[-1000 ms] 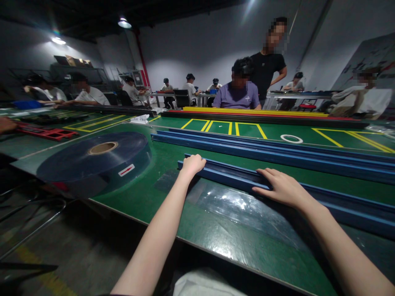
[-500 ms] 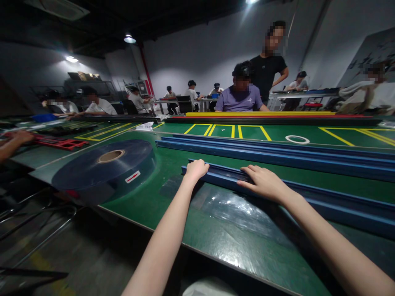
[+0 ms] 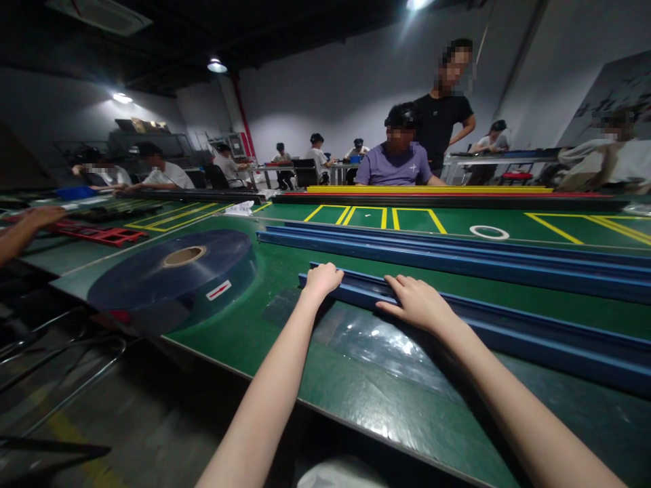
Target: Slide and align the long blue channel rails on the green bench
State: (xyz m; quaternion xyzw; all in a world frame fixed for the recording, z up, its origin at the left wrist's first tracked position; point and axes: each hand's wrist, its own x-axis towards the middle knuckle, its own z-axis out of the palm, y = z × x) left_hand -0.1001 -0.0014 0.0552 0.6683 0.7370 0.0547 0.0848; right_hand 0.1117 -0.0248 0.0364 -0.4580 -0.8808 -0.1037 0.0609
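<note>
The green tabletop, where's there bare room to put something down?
Bare green tabletop shows between the farther long blue rail and the nearer long blue rail; between the big round bluish plastic roll and that rail's end; and between the shiny clear film and the front edge. It's crowded on that nearer rail, with the left hand and right hand there.

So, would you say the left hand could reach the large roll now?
Probably yes: nothing stands between the left hand and the large roll, though it must first leave the near blue channel.

Left hand point(image 3: 324, 281) curled, right hand point(image 3: 418, 305) spread
</note>
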